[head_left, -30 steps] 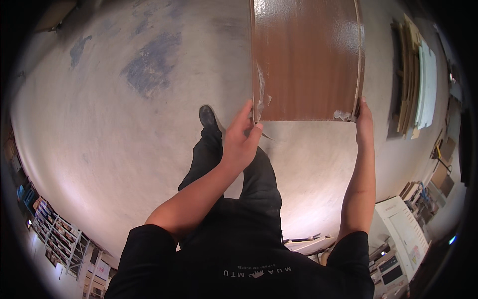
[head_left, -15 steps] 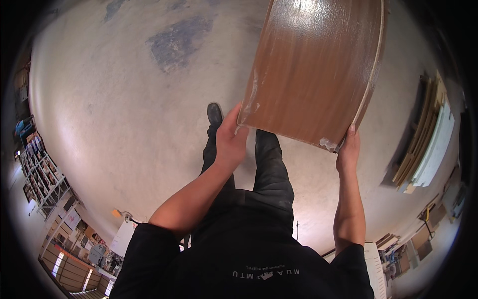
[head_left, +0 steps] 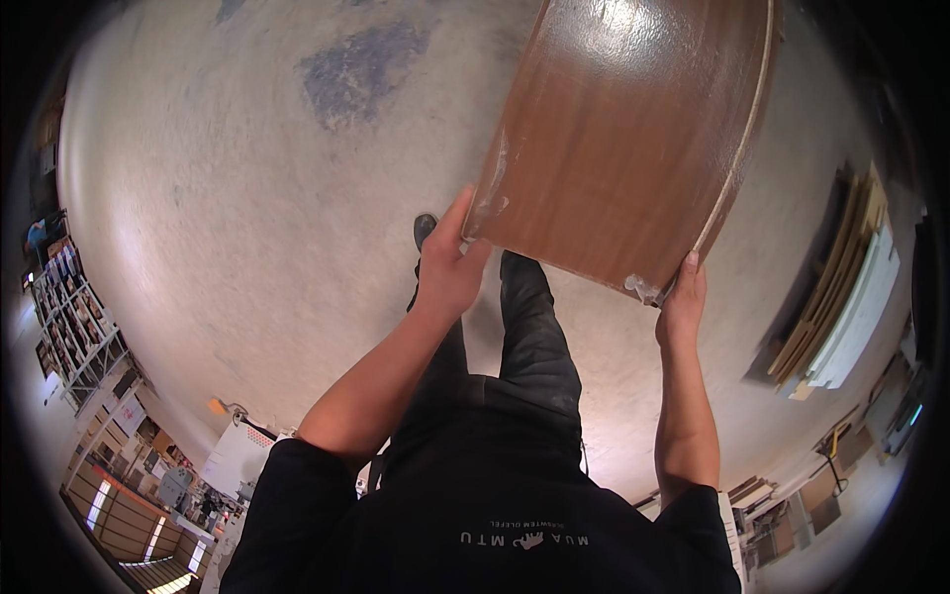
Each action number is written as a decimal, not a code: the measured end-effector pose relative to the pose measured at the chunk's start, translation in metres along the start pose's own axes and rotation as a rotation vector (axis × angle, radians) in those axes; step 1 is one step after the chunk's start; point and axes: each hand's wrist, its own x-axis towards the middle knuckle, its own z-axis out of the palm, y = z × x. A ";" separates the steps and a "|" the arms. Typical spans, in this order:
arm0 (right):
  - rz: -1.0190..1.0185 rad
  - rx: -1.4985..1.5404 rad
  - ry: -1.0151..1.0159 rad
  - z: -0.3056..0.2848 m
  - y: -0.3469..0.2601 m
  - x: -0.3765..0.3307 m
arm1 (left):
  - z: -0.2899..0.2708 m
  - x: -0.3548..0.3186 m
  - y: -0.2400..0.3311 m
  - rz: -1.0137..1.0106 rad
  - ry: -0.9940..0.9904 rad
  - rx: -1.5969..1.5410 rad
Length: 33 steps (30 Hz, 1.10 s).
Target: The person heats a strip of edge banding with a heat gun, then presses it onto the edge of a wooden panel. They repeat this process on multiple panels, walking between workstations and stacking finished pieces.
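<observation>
I hold a large glossy brown wooden board [head_left: 623, 139] out in front of me, tilted to the right, with a pale edge band and white scuffs at its near corners. My left hand [head_left: 450, 267] grips its near left corner, thumb on top. My right hand [head_left: 683, 302] grips the near right corner from below. My dark trousers and one black shoe [head_left: 424, 230] show beneath the board.
A pale concrete floor [head_left: 247, 218] with a bluish stain [head_left: 361, 64] stretches ahead. A stack of boards and panels [head_left: 841, 297] lies on the right. Shelving racks [head_left: 69, 317] stand at the left, machines and clutter along the lower edge.
The board has tilted further to the right and shifted right in view. The view has turned, with the panel stack sliding lower on the right. Both hands keep their grip.
</observation>
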 end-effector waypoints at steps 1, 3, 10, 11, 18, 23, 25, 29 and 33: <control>0.005 0.013 -0.004 0.001 0.000 0.001 | 0.000 0.000 -0.001 0.006 0.002 -0.063; 0.039 0.049 0.023 0.001 0.004 0.003 | -0.001 0.000 -0.005 0.021 0.000 -0.146; 0.052 0.004 0.125 -0.013 0.032 0.013 | 0.003 -0.009 -0.024 0.089 0.009 -0.201; 0.070 -0.061 0.169 -0.013 0.031 0.016 | 0.002 -0.011 -0.025 0.109 0.028 -0.206; 0.071 0.036 0.042 -0.006 0.007 0.009 | 0.014 -0.015 -0.011 0.095 0.116 -0.090; 0.021 0.142 -0.140 -0.010 0.008 0.021 | 0.018 -0.008 -0.018 0.061 0.094 -0.074; 0.016 0.101 -0.133 -0.015 0.011 0.027 | 0.021 -0.005 -0.026 0.113 0.114 -0.046; 0.017 0.024 -0.110 -0.016 0.007 0.029 | 0.026 0.009 -0.049 0.240 0.197 0.062; 0.005 -0.019 -0.104 -0.010 -0.010 0.021 | 0.032 0.016 -0.072 -0.102 0.003 -0.767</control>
